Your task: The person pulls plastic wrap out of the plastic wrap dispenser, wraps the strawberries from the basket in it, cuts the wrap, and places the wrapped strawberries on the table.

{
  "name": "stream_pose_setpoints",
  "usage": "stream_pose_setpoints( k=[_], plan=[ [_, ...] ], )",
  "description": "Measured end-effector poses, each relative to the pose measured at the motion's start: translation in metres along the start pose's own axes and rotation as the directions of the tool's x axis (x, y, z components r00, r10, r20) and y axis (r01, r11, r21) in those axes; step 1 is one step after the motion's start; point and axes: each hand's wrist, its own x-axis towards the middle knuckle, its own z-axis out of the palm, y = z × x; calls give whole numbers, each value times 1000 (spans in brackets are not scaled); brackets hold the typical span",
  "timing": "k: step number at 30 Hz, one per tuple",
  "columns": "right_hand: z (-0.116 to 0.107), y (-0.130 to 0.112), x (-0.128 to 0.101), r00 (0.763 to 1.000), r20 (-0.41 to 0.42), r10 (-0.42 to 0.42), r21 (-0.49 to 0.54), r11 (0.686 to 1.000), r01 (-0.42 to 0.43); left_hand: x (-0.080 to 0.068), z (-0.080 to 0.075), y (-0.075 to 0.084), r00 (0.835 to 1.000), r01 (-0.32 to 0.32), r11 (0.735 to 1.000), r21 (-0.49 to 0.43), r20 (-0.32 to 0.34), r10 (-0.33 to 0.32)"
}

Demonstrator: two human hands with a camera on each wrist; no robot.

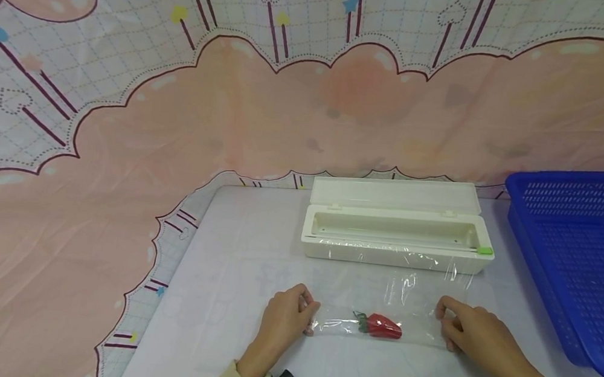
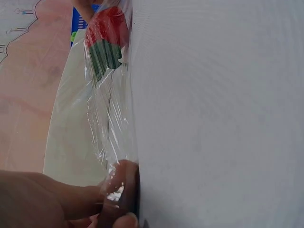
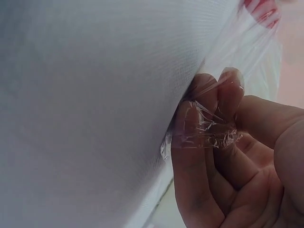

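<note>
A small red toy strawberry (image 1: 383, 325) with a green top lies on the white table, wrapped in a strip of clear cling film (image 1: 411, 302). My left hand (image 1: 289, 318) pinches the film's left end; my right hand (image 1: 463, 328) pinches its right end. In the left wrist view the strawberry (image 2: 107, 35) shows through the film (image 2: 111, 128), with my fingertips (image 2: 121, 190) gripping the film's end. In the right wrist view crumpled film (image 3: 204, 130) clings around my curled fingers (image 3: 209, 109). The film still runs back to the dispenser.
A white cling film dispenser box (image 1: 396, 231) with its lid open and a green slide cutter (image 1: 484, 250) stands behind the hands. A blue plastic basket (image 1: 580, 252) sits at the right. A pink patterned cloth (image 1: 115, 195) covers the surface around the white mat.
</note>
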Motion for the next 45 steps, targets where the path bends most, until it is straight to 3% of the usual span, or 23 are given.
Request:
stream_pose_setpoints(
  k=[9, 14, 19, 25, 33, 45],
  plan=[
    [-1, 2, -1, 1000, 5, -27, -6, 1000, 27, -2, -2, -3, 993, -109, 994, 27, 44, 108],
    [1, 3, -2, 998, -35, -43, -30, 999, 42, -1, -2, -4, 993, -91, 995, 31, 80, 89],
    [3, 5, -3, 997, -58, -53, -31, 998, 51, -2, -2, -6, 993, -102, 994, 31, 69, 99],
    [2, 3, -3, 996, -53, -78, -64, 995, 75, 0, -1, -4, 994, -100, 992, 73, 58, 96],
    [3, 2, -3, 996, -27, -90, -104, 991, 86, -2, 1, -3, 989, -146, 983, 113, 40, 142],
    [2, 8, -5, 990, -43, -131, -55, 990, 129, -6, -6, -2, 987, -141, 987, 72, 83, 135]
  ],
)
